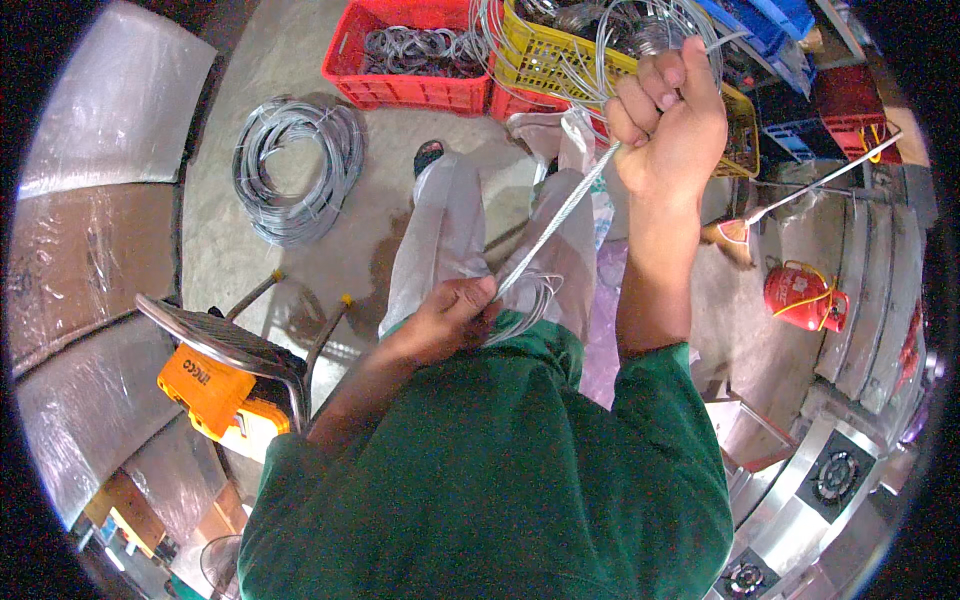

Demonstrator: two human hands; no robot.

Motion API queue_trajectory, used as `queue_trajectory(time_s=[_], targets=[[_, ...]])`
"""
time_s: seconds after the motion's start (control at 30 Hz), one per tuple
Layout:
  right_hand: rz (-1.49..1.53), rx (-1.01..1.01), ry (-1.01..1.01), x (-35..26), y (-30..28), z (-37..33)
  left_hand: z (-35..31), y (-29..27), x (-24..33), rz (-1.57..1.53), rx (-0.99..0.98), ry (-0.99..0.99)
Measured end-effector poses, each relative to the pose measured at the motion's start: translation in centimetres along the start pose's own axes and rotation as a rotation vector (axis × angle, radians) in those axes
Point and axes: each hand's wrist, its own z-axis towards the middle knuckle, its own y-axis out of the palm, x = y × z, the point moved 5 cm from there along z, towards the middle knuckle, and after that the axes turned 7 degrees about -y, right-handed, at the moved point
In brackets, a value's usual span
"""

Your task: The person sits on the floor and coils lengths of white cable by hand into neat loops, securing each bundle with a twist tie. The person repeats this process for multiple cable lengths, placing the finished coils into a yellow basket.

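Observation:
A bundle of silvery wire, twisted like a rope, runs taut and slanting between my two hands. My left hand is closed round its lower end, close to my lap. Thin loose wire loops hang beside that hand. My right hand is raised up and to the right, its fingers curled tight on the upper end. A pale tip sticks out past the right fist. Whether it belongs to the same wire, I cannot tell.
Wire coils fill a red crate and a yellow crate ahead. A big wire coil lies on the floor at left, near a chair with an orange case. At right are a broom, a red cylinder and stoves.

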Motion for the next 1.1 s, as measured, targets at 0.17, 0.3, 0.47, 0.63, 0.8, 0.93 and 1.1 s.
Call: queue_trajectory(time_s=[0.17,0.3,0.47,0.63,0.8,0.93,1.1], targets=[[0.114,-0.149,-0.211,-5.1,-1.6,4.9,0.0,0.9,-1.6,0.447,0.072,0.433],[0.141,-0.278,-0.195,-3.8,-4.6,8.4,1.0,1.9,-3.3,-0.015,0.002,0.074],[0.098,0.069,-0.163,0.5,-10.0,9.3,0.6,3.3,-0.8,-0.562,-0.214,-0.021],[0.040,0.324,0.089,5.2,-15.4,5.8,0.2,1.6,2.2,-0.794,-0.205,0.076],[0.062,-0.032,0.540,8.0,-16.7,0.6,0.6,-0.1,4.3,-0.745,-0.216,0.208],[-0.187,-0.211,0.618,8.4,-15.2,-3.1,1.2,-0.6,4.4,-0.737,-0.113,0.193],[-0.646,-0.394,0.526,8.1,-12.1,-6.3,1.9,-0.4,4.2,-0.653,-0.060,0.208]])
